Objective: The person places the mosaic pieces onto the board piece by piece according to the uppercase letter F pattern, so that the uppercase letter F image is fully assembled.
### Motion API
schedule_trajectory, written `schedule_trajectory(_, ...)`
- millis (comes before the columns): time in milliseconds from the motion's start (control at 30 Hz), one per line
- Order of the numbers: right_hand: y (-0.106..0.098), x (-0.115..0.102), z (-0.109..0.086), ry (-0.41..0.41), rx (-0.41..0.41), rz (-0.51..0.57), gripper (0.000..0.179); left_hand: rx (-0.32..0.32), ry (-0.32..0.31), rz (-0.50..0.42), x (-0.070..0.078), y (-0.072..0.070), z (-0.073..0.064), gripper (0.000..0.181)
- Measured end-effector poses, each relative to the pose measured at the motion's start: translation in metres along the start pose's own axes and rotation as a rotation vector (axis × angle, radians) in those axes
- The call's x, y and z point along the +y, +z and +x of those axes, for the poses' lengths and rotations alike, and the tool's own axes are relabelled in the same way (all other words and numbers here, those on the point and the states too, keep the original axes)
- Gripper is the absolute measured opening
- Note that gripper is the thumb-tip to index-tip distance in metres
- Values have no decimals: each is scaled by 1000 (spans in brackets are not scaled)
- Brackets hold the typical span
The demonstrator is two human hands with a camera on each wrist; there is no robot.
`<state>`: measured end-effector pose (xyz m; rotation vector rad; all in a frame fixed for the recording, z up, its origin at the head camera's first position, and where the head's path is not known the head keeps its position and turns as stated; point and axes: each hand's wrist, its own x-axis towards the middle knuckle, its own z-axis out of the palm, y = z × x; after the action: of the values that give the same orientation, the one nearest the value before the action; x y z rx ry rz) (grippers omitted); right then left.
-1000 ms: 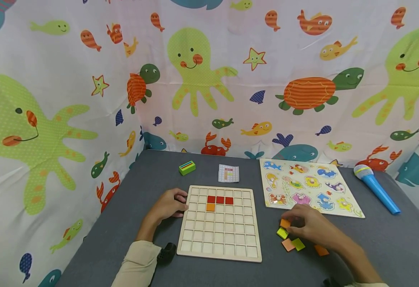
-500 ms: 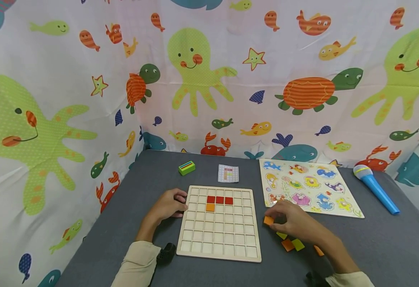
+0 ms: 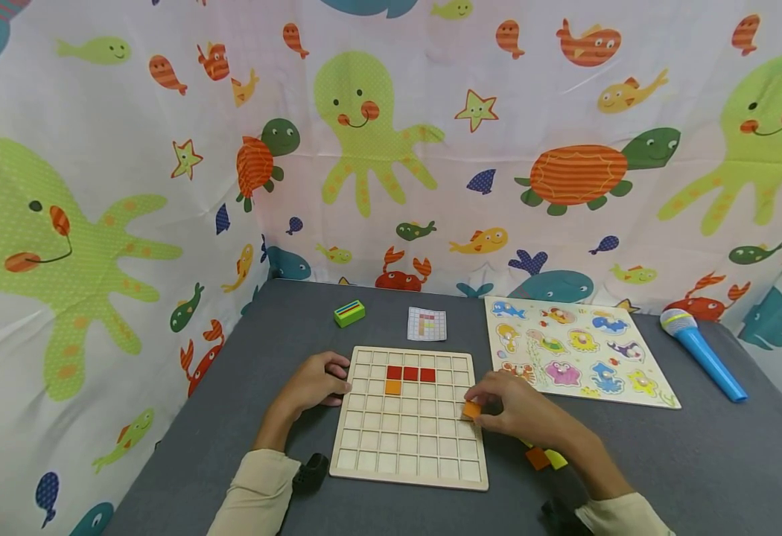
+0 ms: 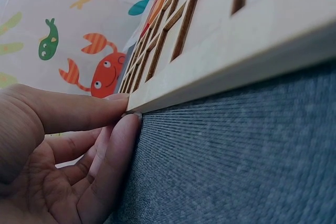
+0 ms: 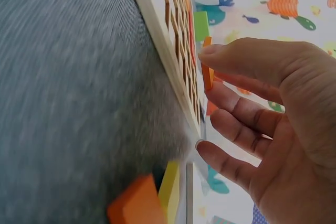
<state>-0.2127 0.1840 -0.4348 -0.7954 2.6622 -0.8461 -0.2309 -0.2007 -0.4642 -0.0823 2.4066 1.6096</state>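
A wooden grid board (image 3: 407, 439) lies on the grey table, with three red tiles (image 3: 412, 374) in a row and one orange tile (image 3: 393, 387) below the leftmost. My left hand (image 3: 313, 381) holds the board's left edge, thumb and finger pinching it in the left wrist view. My right hand (image 3: 521, 406) pinches another orange square tile (image 3: 471, 410) between thumb and finger, over the board's right edge. In the right wrist view that tile (image 5: 207, 64) stands on edge in the grip, the other fingers loosely bent. Loose orange (image 3: 537, 458) and yellow tiles (image 3: 555, 458) lie under the right forearm, partly hidden.
Behind the board lie a small pattern card (image 3: 427, 324) and a green block with coloured stripes (image 3: 349, 313). At the back right are an animal puzzle board (image 3: 579, 350) and a blue toy microphone (image 3: 704, 356). A printed curtain (image 3: 391, 149) hangs behind the table.
My right hand has lifted an orange tile from the loose pile and carried it left to the grid board's right edge. The left hand has stayed at the board's left edge.
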Motion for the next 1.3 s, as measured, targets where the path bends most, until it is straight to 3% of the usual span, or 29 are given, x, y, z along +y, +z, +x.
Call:
schedule_trajectory(767,24,-39,39,-139,-2,-11,25,2,-9,5,1,1,0,47)
schedule_trajectory(1067,31,-53,48,-108,-20,30,25,-4,-7,1,0,-1,0,47)
schedule_trajectory(1300,38,-61,57,-151,-9,12,27,-8,2,1,-1,-1,0,46)
